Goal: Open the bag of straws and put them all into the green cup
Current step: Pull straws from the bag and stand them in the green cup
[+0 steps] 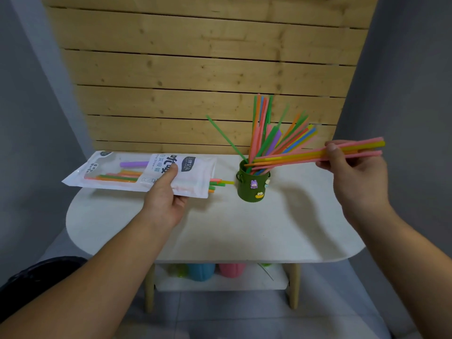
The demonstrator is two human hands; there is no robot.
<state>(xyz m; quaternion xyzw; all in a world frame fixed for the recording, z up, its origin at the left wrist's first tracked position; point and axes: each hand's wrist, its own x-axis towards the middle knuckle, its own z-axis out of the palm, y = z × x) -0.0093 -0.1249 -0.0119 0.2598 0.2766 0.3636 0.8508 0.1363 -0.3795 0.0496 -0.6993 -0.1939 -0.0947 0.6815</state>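
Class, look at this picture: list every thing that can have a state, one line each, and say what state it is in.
bag: open at its right end, partly emptied, straw tips poking out.
green cup: upright on the table, many straws standing in it.
left hand: grips the bag.
right hand: pinches a bundle of straws, its ends at the cup's mouth.

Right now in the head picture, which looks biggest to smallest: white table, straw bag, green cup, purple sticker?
1. white table
2. straw bag, held up off the table, so nearness may make it look bigger
3. green cup
4. purple sticker on the cup
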